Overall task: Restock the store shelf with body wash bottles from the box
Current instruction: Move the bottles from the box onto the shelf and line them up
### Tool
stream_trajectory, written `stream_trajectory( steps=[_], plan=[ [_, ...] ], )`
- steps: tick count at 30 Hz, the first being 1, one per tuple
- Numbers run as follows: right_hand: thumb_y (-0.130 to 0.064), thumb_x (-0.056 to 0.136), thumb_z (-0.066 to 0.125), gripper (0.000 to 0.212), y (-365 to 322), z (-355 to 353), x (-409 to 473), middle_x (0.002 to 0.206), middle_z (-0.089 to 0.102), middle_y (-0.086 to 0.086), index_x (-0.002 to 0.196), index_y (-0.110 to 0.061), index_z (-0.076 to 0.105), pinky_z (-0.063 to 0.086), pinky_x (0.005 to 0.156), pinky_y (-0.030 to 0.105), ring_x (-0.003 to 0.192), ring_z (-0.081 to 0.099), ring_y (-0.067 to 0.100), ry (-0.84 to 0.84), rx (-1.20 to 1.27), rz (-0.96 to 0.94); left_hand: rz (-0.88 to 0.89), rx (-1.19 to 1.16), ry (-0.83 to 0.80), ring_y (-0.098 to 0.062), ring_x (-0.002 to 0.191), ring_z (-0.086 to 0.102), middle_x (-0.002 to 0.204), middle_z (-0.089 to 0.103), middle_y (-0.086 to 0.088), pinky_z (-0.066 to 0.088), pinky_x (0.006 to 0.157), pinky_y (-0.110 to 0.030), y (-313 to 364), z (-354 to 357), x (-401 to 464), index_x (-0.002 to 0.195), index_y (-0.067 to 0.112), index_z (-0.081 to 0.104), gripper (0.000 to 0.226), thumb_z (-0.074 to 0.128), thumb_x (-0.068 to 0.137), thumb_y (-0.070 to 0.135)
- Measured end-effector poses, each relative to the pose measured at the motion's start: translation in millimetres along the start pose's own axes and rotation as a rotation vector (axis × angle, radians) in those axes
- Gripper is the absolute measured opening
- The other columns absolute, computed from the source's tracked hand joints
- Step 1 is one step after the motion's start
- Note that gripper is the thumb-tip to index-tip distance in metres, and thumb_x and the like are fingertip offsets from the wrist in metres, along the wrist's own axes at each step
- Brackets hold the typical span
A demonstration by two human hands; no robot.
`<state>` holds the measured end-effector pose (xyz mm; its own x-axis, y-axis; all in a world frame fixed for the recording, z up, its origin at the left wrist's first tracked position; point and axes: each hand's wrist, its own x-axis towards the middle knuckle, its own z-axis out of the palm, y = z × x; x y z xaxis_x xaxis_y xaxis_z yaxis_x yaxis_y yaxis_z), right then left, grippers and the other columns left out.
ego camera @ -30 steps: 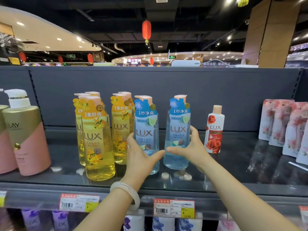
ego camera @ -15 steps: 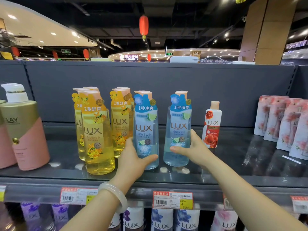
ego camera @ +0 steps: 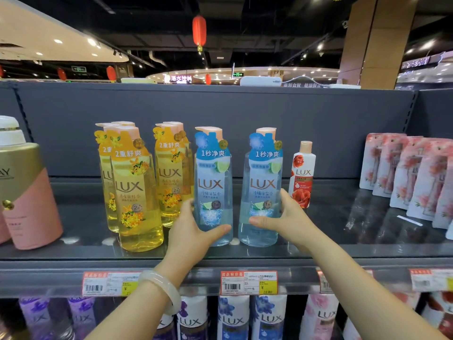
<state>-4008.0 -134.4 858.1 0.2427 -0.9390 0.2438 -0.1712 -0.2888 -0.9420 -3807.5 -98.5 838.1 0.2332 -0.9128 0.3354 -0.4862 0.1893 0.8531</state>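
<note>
You are at the placing step: two blue body wash bottles stand upright at the front of the shelf [ego camera: 73, 253], and you have one in each hand. Your left hand [ego camera: 193, 231] wraps the lower body of the left blue bottle [ego camera: 213, 182], thumb across its front and fingers [ego camera: 187, 204] curled round its far side, so it is grasping that bottle. Your right hand [ego camera: 286, 222] grips the right blue bottle [ego camera: 266, 182] in the same manner, thumb on the front, fingers behind. Both bottles appear to rest on the shelf surface, with a clear gap between them; whether their bases are fully seated cannot be confirmed. The left blue bottle sits just beside the yellow bottles [ego camera: 137, 190]; the right one stands close to the small red bottle [ego camera: 302, 175]. Both are clear, pale blue, with peach pump tops and blue collar tags, labels facing forward. In my judgement the next move calls for squaring the pair with the shelf edge above the price tag [ego camera: 248, 282], letting go without tipping them, then returning to the box, which is out of view.
</note>
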Motion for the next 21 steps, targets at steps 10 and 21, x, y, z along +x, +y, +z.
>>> stream_trajectory(
  steps=[10,21],
  plan=[
    [-0.014,0.070,0.080,0.046,-1,4,-3,0.099,0.064,-0.015,0.099,-0.032,0.049,0.051,0.060,0.012,0.087,0.064,0.001,0.048,-0.006,0.028,0.028,-0.009,-0.002,-0.012,0.099,0.060,0.109,0.059,0.010,0.048,0.080,-0.028,-5,2,1,0.116,0.029,0.036,0.071,0.084,0.064,0.032],
    [-0.018,0.072,0.080,0.066,-11,13,-14,0.108,0.056,-0.013,0.123,-0.021,0.039,0.049,0.074,0.017,0.094,0.057,0.002,0.124,-0.085,0.085,0.001,-0.038,-0.002,-0.017,0.106,0.059,0.118,0.060,0.003,0.050,0.090,-0.037,-7,2,3,0.124,0.023,0.037,0.079,0.085,0.062,0.032]
  ],
)
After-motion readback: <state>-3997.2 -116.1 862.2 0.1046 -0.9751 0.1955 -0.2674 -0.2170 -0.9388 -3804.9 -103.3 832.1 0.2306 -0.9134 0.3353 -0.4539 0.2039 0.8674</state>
